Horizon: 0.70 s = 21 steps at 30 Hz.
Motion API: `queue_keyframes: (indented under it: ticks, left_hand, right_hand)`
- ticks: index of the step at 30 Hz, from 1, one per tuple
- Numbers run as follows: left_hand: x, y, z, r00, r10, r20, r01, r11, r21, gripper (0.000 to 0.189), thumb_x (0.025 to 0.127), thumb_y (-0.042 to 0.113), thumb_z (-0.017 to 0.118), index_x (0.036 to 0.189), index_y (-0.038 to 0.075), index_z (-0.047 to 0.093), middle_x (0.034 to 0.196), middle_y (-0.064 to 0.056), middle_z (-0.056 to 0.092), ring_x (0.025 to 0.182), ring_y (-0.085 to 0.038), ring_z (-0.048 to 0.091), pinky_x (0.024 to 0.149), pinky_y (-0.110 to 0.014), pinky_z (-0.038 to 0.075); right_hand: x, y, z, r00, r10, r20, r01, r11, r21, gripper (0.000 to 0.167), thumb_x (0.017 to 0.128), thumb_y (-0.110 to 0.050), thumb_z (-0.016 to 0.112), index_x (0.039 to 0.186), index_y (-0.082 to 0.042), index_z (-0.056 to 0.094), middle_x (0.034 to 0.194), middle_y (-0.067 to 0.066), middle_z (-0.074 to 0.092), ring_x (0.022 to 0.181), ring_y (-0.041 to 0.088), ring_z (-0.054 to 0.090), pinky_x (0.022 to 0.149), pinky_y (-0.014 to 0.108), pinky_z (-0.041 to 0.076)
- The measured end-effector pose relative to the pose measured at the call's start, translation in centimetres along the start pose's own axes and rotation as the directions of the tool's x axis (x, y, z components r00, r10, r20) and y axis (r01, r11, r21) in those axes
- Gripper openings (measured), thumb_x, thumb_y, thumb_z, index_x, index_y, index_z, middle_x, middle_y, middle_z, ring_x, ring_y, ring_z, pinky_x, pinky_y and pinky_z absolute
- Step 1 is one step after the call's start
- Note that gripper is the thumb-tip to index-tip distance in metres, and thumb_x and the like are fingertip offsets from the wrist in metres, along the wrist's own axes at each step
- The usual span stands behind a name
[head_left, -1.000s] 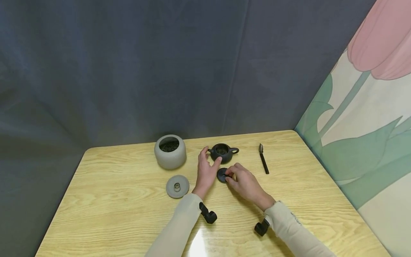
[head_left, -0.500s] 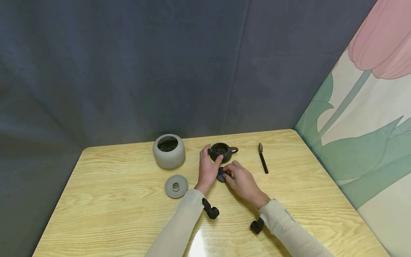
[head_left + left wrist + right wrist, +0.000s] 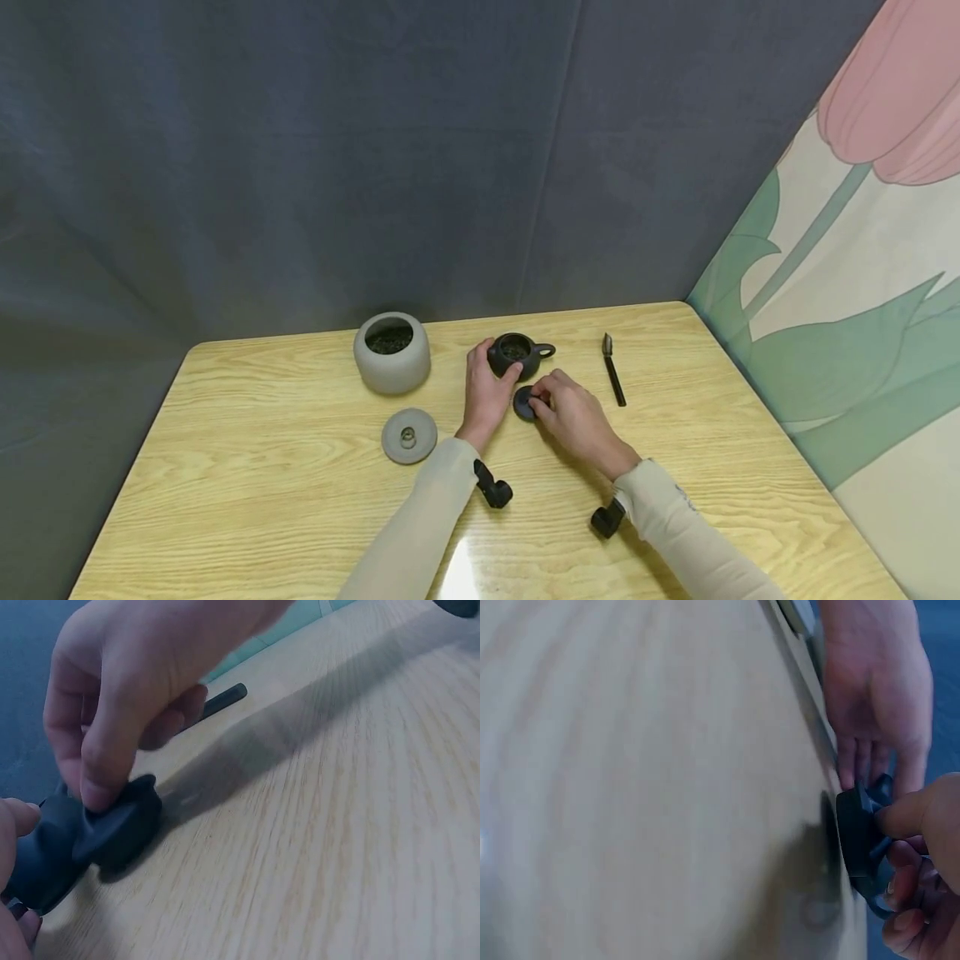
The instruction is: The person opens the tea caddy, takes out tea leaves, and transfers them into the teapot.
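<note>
In the head view a small dark teapot (image 3: 522,360) stands near the table's back edge, lidless, with dark tea leaves visible inside. My left hand (image 3: 487,387) holds its spout side between thumb and fingers. Just in front of the pot, my right hand (image 3: 573,417) pinches the knob of the round dark teapot lid (image 3: 522,405). The right wrist view shows the lid (image 3: 857,831) tipped on edge, above its shadow. From the left wrist, the lid (image 3: 124,832) overlaps the teapot (image 3: 45,851), and the right hand's fingers hide its knob.
Left of the teapot stands a grey jar (image 3: 392,367) with dark tea leaves inside. Its grey lid (image 3: 409,436) lies in front, knob upward. A dark-handled small scoop (image 3: 613,371) lies on the right. A dark curtain (image 3: 360,167) hangs behind the table.
The teapot lid, pinched in my right hand, has shifted slightly right and toward the teapot in the last half second. My left hand has closed in on the teapot's side.
</note>
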<state>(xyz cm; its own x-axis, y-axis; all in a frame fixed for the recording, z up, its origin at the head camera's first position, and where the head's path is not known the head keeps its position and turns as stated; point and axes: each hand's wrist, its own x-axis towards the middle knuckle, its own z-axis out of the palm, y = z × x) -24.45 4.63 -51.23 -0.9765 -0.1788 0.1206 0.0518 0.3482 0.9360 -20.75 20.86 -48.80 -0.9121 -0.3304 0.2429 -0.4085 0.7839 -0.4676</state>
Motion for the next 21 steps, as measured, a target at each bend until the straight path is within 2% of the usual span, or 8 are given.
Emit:
queue_keyframes:
  ticks: [6, 12, 21]
  left_hand:
    - [0.3, -0.1, 0.0, 1.000, -0.012, 0.000, 0.012, 1.000, 0.023, 0.061, 0.099, 0.021, 0.077, 0.152, 0.006, 0.051, 0.153, -0.019, 0.052, 0.145, -0.034, 0.053, 0.124, -0.049, 0.042]
    - [0.5, 0.1, 0.3, 1.000, -0.019, -0.008, 0.019, 0.999, 0.051, 0.060, 0.098, 0.021, 0.079, 0.150, 0.005, 0.054, 0.152, -0.019, 0.053, 0.144, -0.035, 0.054, 0.122, -0.050, 0.043]
    - [0.4, 0.4, 0.6, 0.999, -0.023, -0.030, 0.026, 0.996, 0.090, 0.059, 0.097, 0.024, 0.080, 0.149, 0.006, 0.056, 0.151, -0.018, 0.053, 0.143, -0.035, 0.054, 0.121, -0.049, 0.045]
  right_hand:
    - [1.3, 0.7, -1.9, 0.999, 0.000, -0.044, -0.001, 1.000, -0.003, 0.009, 0.098, -0.013, 0.078, 0.103, -0.007, 0.074, 0.097, 0.006, 0.067, 0.070, 0.010, 0.053, 0.061, 0.026, 0.043]
    - [3.3, 0.9, -3.8, 0.998, 0.000, -0.064, -0.001, 1.000, -0.012, 0.009, 0.101, -0.014, 0.074, 0.105, -0.006, 0.074, 0.099, 0.010, 0.067, 0.067, 0.013, 0.051, 0.058, 0.028, 0.042]
    - [6.8, 0.4, -3.8, 0.999, 0.014, -0.035, -0.014, 1.000, -0.023, 0.015, 0.104, -0.018, 0.070, 0.111, -0.005, 0.073, 0.104, 0.011, 0.067, 0.078, 0.022, 0.061, 0.068, 0.037, 0.050]
